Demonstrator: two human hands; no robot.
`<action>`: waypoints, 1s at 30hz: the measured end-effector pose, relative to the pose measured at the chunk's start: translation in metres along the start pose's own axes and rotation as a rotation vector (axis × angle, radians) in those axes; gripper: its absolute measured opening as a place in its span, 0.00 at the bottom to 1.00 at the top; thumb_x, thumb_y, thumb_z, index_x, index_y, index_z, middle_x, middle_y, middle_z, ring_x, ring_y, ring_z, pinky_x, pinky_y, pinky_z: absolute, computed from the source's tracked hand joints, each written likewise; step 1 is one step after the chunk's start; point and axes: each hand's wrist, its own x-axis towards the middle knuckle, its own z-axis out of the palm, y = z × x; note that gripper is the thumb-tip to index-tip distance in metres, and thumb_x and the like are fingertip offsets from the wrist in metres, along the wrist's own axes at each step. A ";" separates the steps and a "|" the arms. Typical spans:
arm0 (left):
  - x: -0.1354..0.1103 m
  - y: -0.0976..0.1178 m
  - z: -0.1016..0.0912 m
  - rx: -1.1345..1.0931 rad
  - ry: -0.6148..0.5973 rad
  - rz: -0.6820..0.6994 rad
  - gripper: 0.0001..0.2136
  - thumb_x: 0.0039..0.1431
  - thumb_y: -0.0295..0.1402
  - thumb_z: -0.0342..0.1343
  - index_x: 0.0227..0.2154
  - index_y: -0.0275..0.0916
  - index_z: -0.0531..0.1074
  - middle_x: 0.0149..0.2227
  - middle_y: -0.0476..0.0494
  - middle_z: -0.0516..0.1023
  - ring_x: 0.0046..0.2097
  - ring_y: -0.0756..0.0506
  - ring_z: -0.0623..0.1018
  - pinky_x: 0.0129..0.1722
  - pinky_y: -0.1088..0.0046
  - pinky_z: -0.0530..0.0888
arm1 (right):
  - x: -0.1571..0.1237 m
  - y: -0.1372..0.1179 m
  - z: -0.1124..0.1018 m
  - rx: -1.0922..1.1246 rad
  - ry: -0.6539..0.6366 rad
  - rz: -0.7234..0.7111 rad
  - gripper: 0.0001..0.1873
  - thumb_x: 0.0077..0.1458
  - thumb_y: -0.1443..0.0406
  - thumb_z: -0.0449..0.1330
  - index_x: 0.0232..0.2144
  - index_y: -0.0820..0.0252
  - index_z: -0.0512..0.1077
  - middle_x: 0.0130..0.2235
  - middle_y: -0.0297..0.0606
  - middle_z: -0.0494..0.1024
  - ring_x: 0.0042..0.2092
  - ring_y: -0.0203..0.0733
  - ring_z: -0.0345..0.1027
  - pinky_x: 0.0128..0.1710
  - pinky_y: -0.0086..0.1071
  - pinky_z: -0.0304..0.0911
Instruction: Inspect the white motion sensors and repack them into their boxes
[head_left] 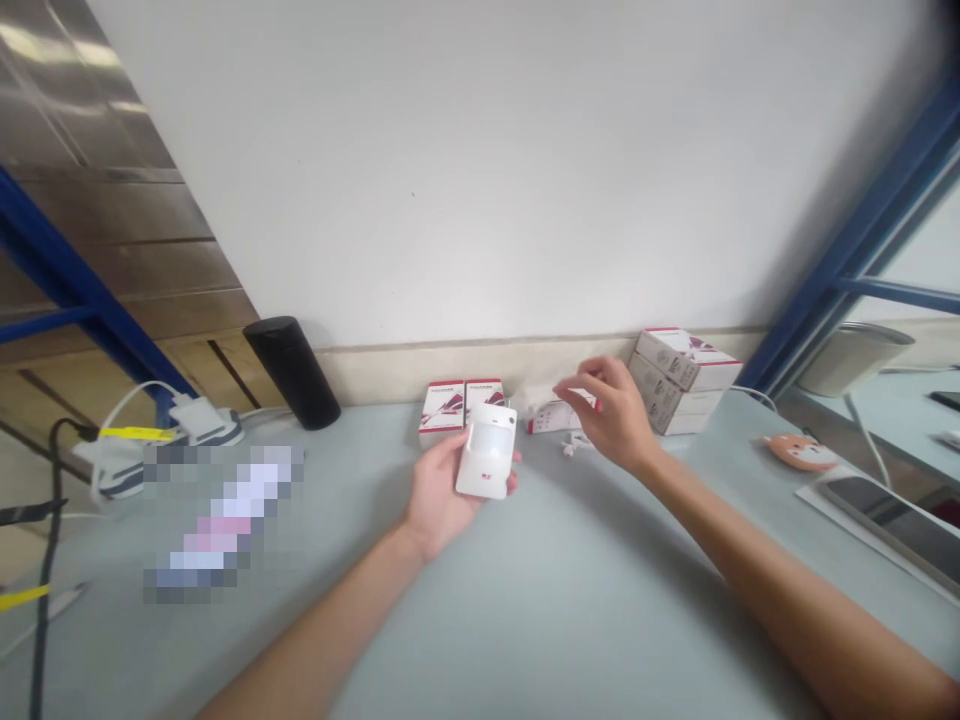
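My left hand [442, 490] is wrapped round a white motion sensor [486, 455], its lens window facing up toward me and a small red mark near its lower edge. To the right, my right hand [611, 410] is raised with thumb and forefinger pinched on what looks like a thin clear plastic bag [537, 390], its outline faint. Behind the sensor lie two red-and-white boxes [444, 408], partly covered by it. Another red-and-white box [551, 416] is partly hidden by the bag and my right hand. Below it on the table lie small white pieces [574, 444].
Several red-and-white boxes are stacked [682, 380] at the back right. A black cylinder [292, 372] stands at the back left, near white plugs with cables [199, 420]. An orange animal-shaped item [800, 452] and a dark phone-like slab [892, 520] lie right. A wall [487, 200] rises behind.
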 end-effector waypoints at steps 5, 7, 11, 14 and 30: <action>-0.002 -0.004 0.000 0.059 -0.035 -0.105 0.20 0.68 0.39 0.52 0.54 0.29 0.74 0.43 0.25 0.82 0.38 0.34 0.82 0.39 0.59 0.74 | -0.023 0.001 -0.004 0.196 -0.107 0.193 0.11 0.67 0.56 0.59 0.38 0.53 0.79 0.36 0.38 0.72 0.34 0.42 0.70 0.37 0.39 0.69; -0.003 -0.004 0.001 0.091 -0.022 -0.135 0.20 0.69 0.40 0.52 0.53 0.29 0.74 0.42 0.25 0.82 0.36 0.35 0.82 0.40 0.59 0.74 | -0.022 0.002 -0.003 0.236 -0.142 0.210 0.12 0.67 0.55 0.59 0.38 0.53 0.78 0.36 0.37 0.73 0.36 0.42 0.72 0.38 0.38 0.70; -0.003 -0.003 0.002 0.115 0.011 -0.154 0.19 0.70 0.40 0.51 0.53 0.29 0.74 0.40 0.25 0.83 0.34 0.37 0.81 0.38 0.61 0.74 | -0.019 0.004 -0.005 0.297 -0.177 0.213 0.11 0.67 0.56 0.59 0.37 0.53 0.77 0.38 0.38 0.76 0.38 0.42 0.74 0.40 0.38 0.72; -0.001 -0.003 0.001 0.115 0.023 -0.149 0.19 0.69 0.39 0.52 0.52 0.29 0.74 0.40 0.25 0.83 0.36 0.36 0.82 0.37 0.61 0.74 | -0.020 0.001 -0.007 0.350 -0.178 0.233 0.11 0.66 0.55 0.60 0.38 0.53 0.77 0.39 0.38 0.77 0.40 0.44 0.76 0.42 0.39 0.74; -0.003 -0.001 0.000 0.107 0.002 -0.166 0.20 0.69 0.40 0.53 0.53 0.29 0.75 0.41 0.25 0.82 0.35 0.36 0.82 0.38 0.59 0.75 | -0.016 -0.015 -0.013 0.461 -0.075 0.501 0.18 0.61 0.47 0.64 0.38 0.56 0.76 0.38 0.42 0.84 0.35 0.48 0.81 0.36 0.39 0.75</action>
